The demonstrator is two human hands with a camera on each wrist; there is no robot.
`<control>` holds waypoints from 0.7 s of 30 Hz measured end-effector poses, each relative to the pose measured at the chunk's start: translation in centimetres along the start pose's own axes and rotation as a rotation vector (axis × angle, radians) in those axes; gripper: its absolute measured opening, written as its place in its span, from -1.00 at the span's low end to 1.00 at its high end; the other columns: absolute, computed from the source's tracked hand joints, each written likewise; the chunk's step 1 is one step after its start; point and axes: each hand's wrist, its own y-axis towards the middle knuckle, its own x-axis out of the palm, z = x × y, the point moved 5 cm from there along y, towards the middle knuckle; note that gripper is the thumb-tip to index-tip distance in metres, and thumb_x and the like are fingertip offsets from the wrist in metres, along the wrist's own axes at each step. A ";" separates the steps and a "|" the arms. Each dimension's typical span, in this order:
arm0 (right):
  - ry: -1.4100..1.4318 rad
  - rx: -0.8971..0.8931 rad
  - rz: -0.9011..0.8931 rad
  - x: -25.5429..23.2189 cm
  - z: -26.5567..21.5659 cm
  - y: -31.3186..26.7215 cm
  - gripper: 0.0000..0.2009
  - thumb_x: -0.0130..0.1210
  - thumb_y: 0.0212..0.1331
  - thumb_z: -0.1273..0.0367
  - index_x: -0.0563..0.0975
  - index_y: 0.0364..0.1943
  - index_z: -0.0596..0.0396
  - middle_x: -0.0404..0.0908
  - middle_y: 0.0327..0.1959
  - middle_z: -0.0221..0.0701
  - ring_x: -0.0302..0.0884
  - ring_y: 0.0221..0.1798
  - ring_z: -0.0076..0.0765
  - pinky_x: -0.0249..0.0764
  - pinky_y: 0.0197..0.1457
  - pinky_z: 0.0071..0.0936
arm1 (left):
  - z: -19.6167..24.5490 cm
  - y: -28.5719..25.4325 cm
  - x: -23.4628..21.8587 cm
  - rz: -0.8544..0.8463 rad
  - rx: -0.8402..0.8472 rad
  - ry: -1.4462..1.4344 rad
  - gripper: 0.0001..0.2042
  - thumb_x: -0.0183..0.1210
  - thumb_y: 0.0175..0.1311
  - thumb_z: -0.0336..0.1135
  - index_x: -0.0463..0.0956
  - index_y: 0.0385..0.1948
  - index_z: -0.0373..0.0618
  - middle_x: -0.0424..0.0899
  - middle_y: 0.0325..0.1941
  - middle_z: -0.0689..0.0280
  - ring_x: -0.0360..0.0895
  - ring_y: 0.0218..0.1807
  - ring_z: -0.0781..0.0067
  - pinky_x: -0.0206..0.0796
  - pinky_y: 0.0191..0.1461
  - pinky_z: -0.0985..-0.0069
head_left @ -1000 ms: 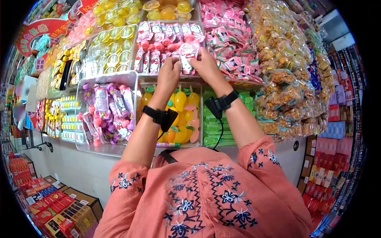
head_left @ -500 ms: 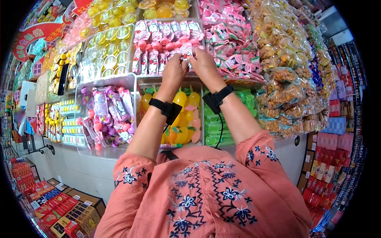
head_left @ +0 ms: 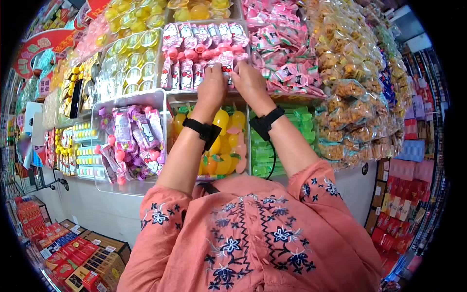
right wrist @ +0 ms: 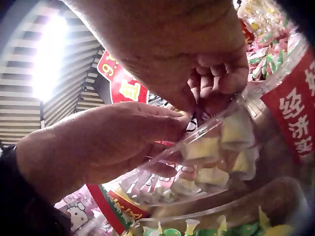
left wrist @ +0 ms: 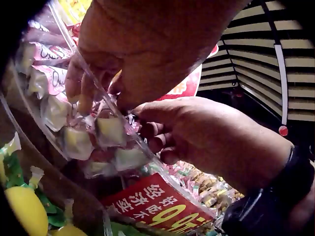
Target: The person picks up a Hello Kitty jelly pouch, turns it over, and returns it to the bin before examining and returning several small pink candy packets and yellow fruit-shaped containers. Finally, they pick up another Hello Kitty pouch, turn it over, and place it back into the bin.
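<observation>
Both hands meet at the front of a clear plastic bin (head_left: 248, 36) filled with pink cartoon-cat pouches that have pink caps. Between them stands one pink pouch (head_left: 226, 63), its lower part hidden by the fingers. My left hand (head_left: 212, 90) pinches its left side, and my right hand (head_left: 251, 87) grips the right side. In the left wrist view, the left hand's fingers (left wrist: 83, 83) reach down behind the bin's clear wall, among the pouches' pale bottom ends. The right wrist view has the left hand's fingertips (right wrist: 184, 119) close to the right thumb, at a printed edge.
Nearer me are bins of purple pouches (head_left: 141, 129), yellow fruit-shaped jellies (head_left: 221, 163) and green packs (head_left: 287, 136). Pink wrapped sweets (head_left: 287, 53) and bagged snacks (head_left: 345, 92) are heaped to the right. Jelly cups (head_left: 134, 61) lie left. A red price sign (left wrist: 157, 206) hangs at the bin's front.
The pouch between the hands has gone lower, down toward the front row, and shows less of its face. Both hands have shifted slightly left and stay close together.
</observation>
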 end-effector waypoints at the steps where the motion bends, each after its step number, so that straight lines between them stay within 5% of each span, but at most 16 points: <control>1: 0.006 -0.009 -0.004 0.1 0.2 0.0 -0.80 0.22 0.14 0.27 0.57 -0.34 0.12 0.67 -0.42 -0.11 0.65 -0.28 0.11 0.53 -0.23 -0.01 | 0.0 0.0 -0.1 0.033 0.004 -0.014 -0.54 0.13 0.30 -0.30 0.31 0.24 -0.03 0.50 0.06 -0.05 0.60 -0.10 -0.19 0.50 -0.10 0.03; 8: 0.013 0.008 -0.089 1.6 2.1 0.4 -0.79 0.14 0.16 0.23 0.60 -0.33 0.08 0.67 -0.43 -0.08 0.65 -0.31 0.13 0.54 -0.23 0.02 | -0.8 0.6 1.8 -0.063 0.175 -0.116 -0.44 0.10 0.30 -0.33 0.23 0.36 0.22 0.44 0.21 -0.07 0.58 0.01 -0.20 0.51 -0.03 0.05; 21: 0.063 0.011 -0.022 0.8 1.6 -0.2 -0.81 0.17 0.07 0.27 0.61 -0.37 0.11 0.66 -0.42 -0.07 0.64 -0.28 0.16 0.53 -0.19 0.03 | 0.7 -0.4 0.1 -0.020 0.065 -0.044 -0.51 0.15 0.28 -0.27 0.33 0.27 0.04 0.47 0.14 -0.12 0.57 0.02 -0.21 0.49 0.01 0.06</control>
